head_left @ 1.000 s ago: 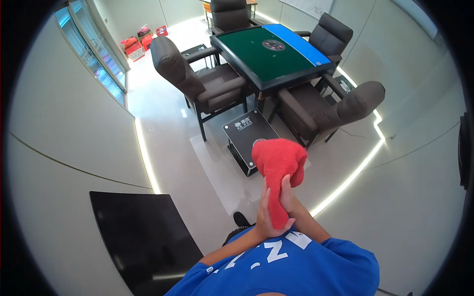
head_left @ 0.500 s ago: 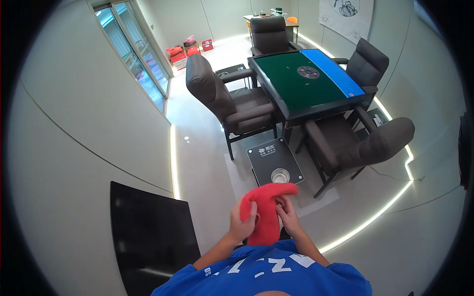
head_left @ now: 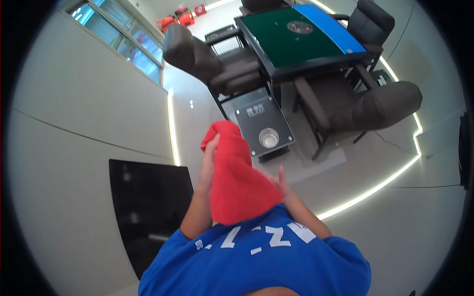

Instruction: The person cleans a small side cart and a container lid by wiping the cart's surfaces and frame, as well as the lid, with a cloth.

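Note:
A red cloth (head_left: 237,182) hangs spread out in front of my blue shirt. My left hand (head_left: 211,153) grips its upper left part, with the fingers partly covered by the cloth. At the cloth's right edge is my right hand (head_left: 279,183), a finger pointing up; its other fingers are blurred and partly behind the cloth, so its hold cannot be made out. Beyond the cloth stands a small black side table (head_left: 256,118) with a round metal cup holder (head_left: 269,138) in its top.
A green-topped game table (head_left: 291,44) with a blue strip stands ahead, brown armchairs (head_left: 197,56) around it. At the lower left is a black glossy panel (head_left: 148,212). Red boxes (head_left: 185,18) lie far back near the glass door (head_left: 123,37).
The cloth has opened out from a bunched shape and now hangs wider, further left. My left hand has risen. The view has tilted down, moving the tables up in the picture.

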Demonstrator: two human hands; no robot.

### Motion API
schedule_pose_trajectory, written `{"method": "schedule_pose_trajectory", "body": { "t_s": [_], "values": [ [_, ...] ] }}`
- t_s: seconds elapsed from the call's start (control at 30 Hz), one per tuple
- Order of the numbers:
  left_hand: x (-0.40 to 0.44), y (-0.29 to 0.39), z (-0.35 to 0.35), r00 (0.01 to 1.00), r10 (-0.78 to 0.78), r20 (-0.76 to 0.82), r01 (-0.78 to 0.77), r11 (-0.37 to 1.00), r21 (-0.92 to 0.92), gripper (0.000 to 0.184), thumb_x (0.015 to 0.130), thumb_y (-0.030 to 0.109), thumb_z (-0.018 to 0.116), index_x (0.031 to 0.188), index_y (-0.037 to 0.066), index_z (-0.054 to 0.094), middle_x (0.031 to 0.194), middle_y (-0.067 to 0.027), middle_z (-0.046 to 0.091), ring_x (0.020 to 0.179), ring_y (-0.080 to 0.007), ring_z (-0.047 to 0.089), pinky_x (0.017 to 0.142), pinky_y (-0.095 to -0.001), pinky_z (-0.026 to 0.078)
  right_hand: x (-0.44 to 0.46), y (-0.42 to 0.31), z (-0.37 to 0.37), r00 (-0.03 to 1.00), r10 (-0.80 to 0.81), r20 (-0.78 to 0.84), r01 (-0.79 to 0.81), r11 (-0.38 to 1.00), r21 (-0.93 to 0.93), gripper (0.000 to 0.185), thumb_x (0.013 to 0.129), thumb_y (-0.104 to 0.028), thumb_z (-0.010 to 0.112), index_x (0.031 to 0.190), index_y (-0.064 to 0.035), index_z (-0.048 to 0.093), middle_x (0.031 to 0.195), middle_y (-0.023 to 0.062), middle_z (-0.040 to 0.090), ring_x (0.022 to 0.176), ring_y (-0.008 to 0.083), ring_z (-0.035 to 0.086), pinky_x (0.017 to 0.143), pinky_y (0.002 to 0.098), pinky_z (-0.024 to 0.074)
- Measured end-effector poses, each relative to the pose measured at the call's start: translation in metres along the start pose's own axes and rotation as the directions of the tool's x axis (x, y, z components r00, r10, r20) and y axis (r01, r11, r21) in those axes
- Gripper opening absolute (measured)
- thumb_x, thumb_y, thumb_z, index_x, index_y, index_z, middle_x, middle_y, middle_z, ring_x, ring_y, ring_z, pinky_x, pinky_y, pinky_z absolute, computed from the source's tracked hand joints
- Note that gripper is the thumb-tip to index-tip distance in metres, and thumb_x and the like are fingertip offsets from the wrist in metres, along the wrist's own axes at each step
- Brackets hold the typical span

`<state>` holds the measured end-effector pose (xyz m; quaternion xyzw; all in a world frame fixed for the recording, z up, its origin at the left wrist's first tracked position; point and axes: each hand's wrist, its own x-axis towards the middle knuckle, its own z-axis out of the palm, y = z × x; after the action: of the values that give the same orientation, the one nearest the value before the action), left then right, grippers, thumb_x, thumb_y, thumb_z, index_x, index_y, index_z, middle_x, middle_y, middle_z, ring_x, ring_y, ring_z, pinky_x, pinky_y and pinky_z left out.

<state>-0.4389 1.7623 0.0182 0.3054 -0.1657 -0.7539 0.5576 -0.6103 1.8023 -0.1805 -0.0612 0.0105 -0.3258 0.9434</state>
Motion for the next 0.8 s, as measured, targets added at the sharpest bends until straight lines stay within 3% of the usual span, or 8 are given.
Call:
{"method": "schedule_pose_trajectory", "body": {
  "t_s": [0.1,0.13,0.2,0.4,0.57,0.63,0.73,0.8],
  "values": [
    [-0.001,-0.02,0.007,0.999,0.029,0.027,-0.027,0.998,-0.057,0.032,0.096,0.032,0.047,0.111,0.006,0.056,0.1,-0.0069,0.065,0.089,-0.0155,0.064,0.079,-0.0297,0.052,-0.01,-0.014,-0.007,0.972,-0.11,-0.205,0.056,0.966,-0.252,0.104,0.076,-0.075,0.048,0.148,-0.0104,0.01,0.15,0.014,0.025,0.138,0.0298,0.028,0.11,0.0469,0.0256],
    [-0.002,-0.025,0.01,0.999,0.013,0.029,-0.011,0.996,-0.086,0.031,0.096,0.031,0.047,0.111,0.006,0.056,0.101,-0.0068,0.065,0.09,-0.0159,0.064,0.08,-0.0303,0.052,-0.015,-0.017,-0.011,0.973,-0.104,-0.204,0.051,0.968,-0.247,0.104,0.076,-0.075,0.048,0.148,-0.0104,0.01,0.15,0.014,0.025,0.138,0.0298,0.028,0.11,0.0469,0.0256],
    [-0.001,-0.038,0.006,1.0,-0.006,0.028,0.009,0.994,-0.106,0.029,0.096,0.029,0.047,0.111,0.006,0.056,0.101,-0.0067,0.065,0.091,-0.0162,0.063,0.08,-0.0308,0.052,-0.026,-0.032,-0.019,0.993,-0.015,0.115,0.009,0.998,0.057,0.101,0.078,-0.072,0.05,0.148,-0.0108,0.011,0.15,0.0134,0.025,0.138,0.029,0.026,0.11,0.047,0.0253],
    [0.0,-0.069,0.013,0.991,-0.099,0.084,0.118,0.958,-0.26,0.025,0.096,0.024,0.047,0.109,0.005,0.057,0.101,-0.0063,0.065,0.092,-0.0167,0.063,0.081,-0.0315,0.051,-0.042,-0.035,-0.045,0.999,0.041,-0.001,-0.04,0.975,-0.22,0.097,0.078,-0.061,0.061,0.148,-0.0126,0.016,0.15,0.0124,0.026,0.135,0.0284,0.032,0.11,0.0497,0.0267],
    [0.0,-0.077,0.024,0.984,-0.164,0.077,0.174,0.971,-0.161,0.024,0.095,0.024,0.05,0.108,0.005,0.058,0.102,-0.0072,0.065,0.092,-0.0172,0.064,0.083,-0.0318,0.052,-0.059,-0.031,-0.08,0.999,0.013,-0.05,-0.017,0.997,-0.069,0.087,0.077,-0.053,0.068,0.144,-0.0136,0.028,0.146,0.0117,0.035,0.132,0.0281,0.037,0.109,0.0479,0.0299],
    [-0.002,-0.072,0.029,0.974,-0.207,-0.095,0.196,0.974,-0.109,0.025,0.093,0.022,0.054,0.111,0.004,0.058,0.106,-0.0099,0.065,0.096,-0.0179,0.064,0.086,-0.0329,0.052,-0.069,-0.036,-0.069,0.991,0.015,-0.131,-0.017,1.0,-0.014,0.084,0.077,-0.051,0.07,0.142,-0.014,0.033,0.144,0.0117,0.038,0.131,0.0281,0.039,0.108,0.047,0.0316],
    [0.001,-0.06,0.005,0.926,-0.261,-0.273,0.23,0.963,-0.14,0.029,0.091,0.02,0.057,0.114,0.002,0.057,0.111,-0.0129,0.064,0.1,-0.0202,0.063,0.09,-0.0346,0.051,-0.092,-0.044,-0.058,0.972,-0.198,-0.127,0.203,0.979,0.023,0.076,0.079,-0.047,0.069,0.138,-0.0111,0.039,0.139,0.0128,0.044,0.127,0.0286,0.044,0.107,0.0463,0.0346],
    [0.002,-0.062,-0.031,0.915,-0.269,-0.299,0.251,0.963,-0.099,0.032,0.091,0.021,0.059,0.115,0.001,0.056,0.112,-0.0136,0.064,0.1,-0.0217,0.063,0.091,-0.0356,0.051,-0.115,-0.047,-0.081,0.907,-0.223,-0.358,0.211,0.975,-0.072,0.07,0.083,-0.044,0.066,0.137,-0.0084,0.039,0.137,0.0148,0.046,0.124,0.029,0.047,0.105,0.0461,0.0369]
  ]
}}
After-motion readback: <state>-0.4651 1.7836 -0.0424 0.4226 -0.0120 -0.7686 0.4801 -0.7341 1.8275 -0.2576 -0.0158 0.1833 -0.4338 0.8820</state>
